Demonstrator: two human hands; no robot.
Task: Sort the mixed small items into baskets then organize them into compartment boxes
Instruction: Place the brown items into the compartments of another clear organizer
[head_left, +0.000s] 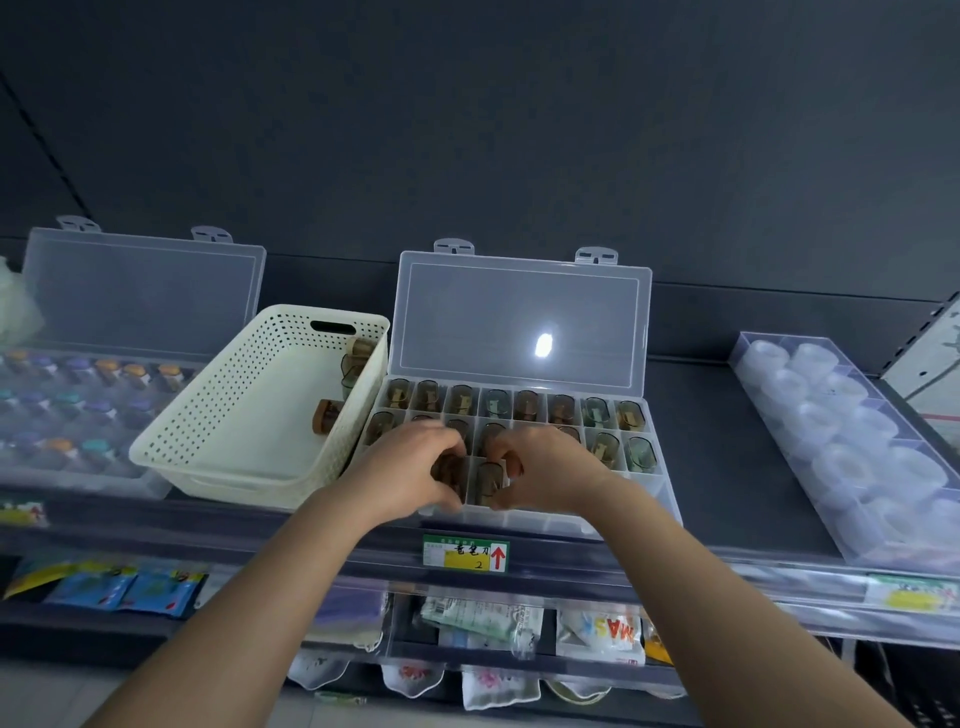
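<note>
A clear compartment box (655, 493) stands open on the shelf, its lid (522, 317) leaning back. Small brown and green sharpeners fill its back two rows. Over the front row, my left hand (410, 475) is closed around a brown sharpener (448, 467). My right hand (545, 470) pinches a dark sharpener (490, 480) that sits in a front compartment. To the left, a cream perforated basket (228, 415) is tilted against the box and holds three sharpeners (327, 414) along its right side.
A second open compartment box (78, 405) with coloured-cap items sits at far left. A clear tray of white tape rolls (852, 447) lies at right. A green shelf label (466, 553) marks the shelf edge. Packaged goods hang on the lower shelf.
</note>
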